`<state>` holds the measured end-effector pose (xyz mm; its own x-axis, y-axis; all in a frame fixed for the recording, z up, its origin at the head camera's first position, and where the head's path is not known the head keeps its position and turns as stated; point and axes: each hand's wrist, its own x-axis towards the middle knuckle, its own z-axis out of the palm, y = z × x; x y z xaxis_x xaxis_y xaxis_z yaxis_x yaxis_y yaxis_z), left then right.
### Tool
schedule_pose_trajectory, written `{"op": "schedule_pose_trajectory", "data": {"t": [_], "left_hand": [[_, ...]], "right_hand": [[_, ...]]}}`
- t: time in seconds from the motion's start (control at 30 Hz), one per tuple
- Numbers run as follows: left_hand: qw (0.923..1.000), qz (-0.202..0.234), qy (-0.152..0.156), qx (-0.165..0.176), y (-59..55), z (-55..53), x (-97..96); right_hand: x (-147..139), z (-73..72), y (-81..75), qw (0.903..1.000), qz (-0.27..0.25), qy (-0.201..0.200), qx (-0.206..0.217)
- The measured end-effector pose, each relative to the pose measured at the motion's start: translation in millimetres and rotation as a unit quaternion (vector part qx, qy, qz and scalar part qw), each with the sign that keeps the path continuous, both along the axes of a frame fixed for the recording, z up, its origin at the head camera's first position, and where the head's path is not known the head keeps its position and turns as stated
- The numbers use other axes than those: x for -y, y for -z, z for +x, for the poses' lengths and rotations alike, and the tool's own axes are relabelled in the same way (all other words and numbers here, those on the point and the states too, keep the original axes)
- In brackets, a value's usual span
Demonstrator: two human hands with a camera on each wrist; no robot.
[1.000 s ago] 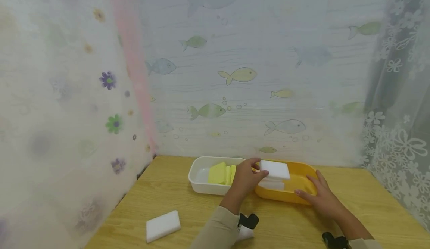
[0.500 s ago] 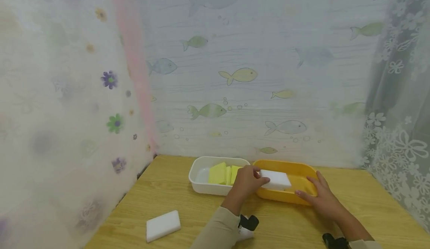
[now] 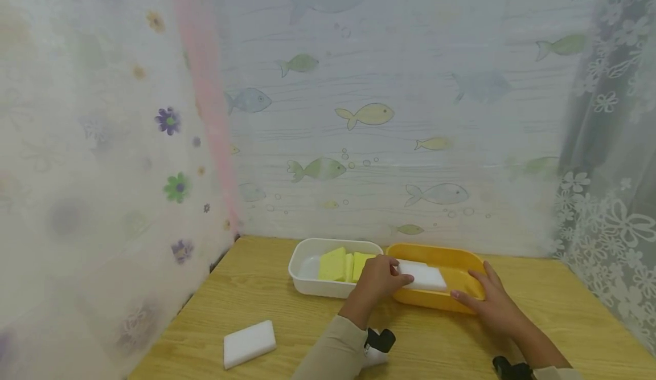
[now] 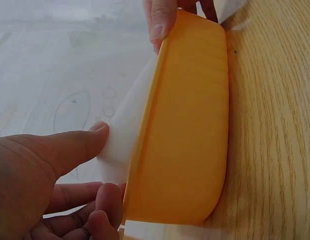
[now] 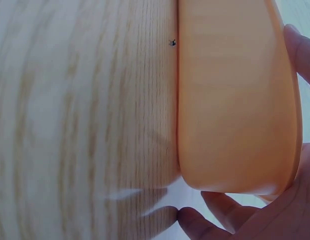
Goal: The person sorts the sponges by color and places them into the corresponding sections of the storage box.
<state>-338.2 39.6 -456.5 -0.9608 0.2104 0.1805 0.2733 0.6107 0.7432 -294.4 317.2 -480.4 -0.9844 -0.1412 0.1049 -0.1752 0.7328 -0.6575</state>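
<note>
In the head view my left hand (image 3: 378,280) pinches a white sponge block (image 3: 426,278) low inside the orange container (image 3: 433,299), at its left end. Part of another white block (image 3: 412,264) shows just behind it. The left wrist view has my left thumb (image 4: 90,142) on the white block (image 4: 126,125), beside the orange rim. My right hand (image 3: 494,303) holds the container's right end, thumb over the front rim and fingers at the far corner. From the right wrist, the fingers (image 5: 230,212) curve about the end of the orange container (image 5: 235,110).
A white container (image 3: 307,287) with several yellow sponges (image 3: 333,265) stands just left of the orange one. One white block (image 3: 249,344) lies at the table's front left. Another (image 3: 376,358) is partly hidden under my left wrist. A patterned curtain (image 3: 359,209) hangs behind the table.
My left hand has lowered the white sponge block from above the orange container's rim down into it, then shifted it slightly right and toward the front. The right hand has stayed in place.
</note>
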Motion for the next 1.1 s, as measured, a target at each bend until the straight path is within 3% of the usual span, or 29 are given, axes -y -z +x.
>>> {"op": "schedule_pose_trajectory", "data": {"t": [0.53, 1.1], "left_hand": [[0.9996, 0.005, -0.02, 0.018, -0.2, 3.1, -0.7], [0.9998, 0.006, -0.015, 0.008, 3.5, 1.2, -1.8]], "right_hand": [[-0.4, -2.5, 3.0, 1.0, -0.005, 0.0, 0.0], [-0.5, -1.3, 2.2, 1.0, -0.004, 0.002, 0.001]]}}
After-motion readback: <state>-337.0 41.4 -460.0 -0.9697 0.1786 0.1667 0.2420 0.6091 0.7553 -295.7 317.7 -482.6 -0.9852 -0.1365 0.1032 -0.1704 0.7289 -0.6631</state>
